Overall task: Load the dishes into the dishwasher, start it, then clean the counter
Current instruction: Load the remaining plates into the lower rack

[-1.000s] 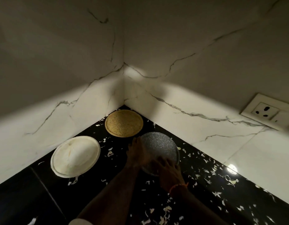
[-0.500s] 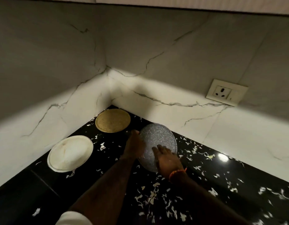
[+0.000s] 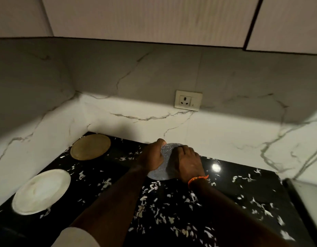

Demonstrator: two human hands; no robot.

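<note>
Silver plate mostly hidden under both hands; only near rim and a middle strip show. Fingertips of left hand and right hand out of sight. White plate blurred. Right appliance cut off.

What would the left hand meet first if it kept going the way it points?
Probably the marble wall. The left hand grips the silver plate and points toward the wall close behind it; depth is unclear.

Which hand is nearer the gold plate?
Left. The left hand grips the silver glitter plate's left edge, on the side facing the gold plate. The right hand holds the silver plate's right side, farther away.
</note>
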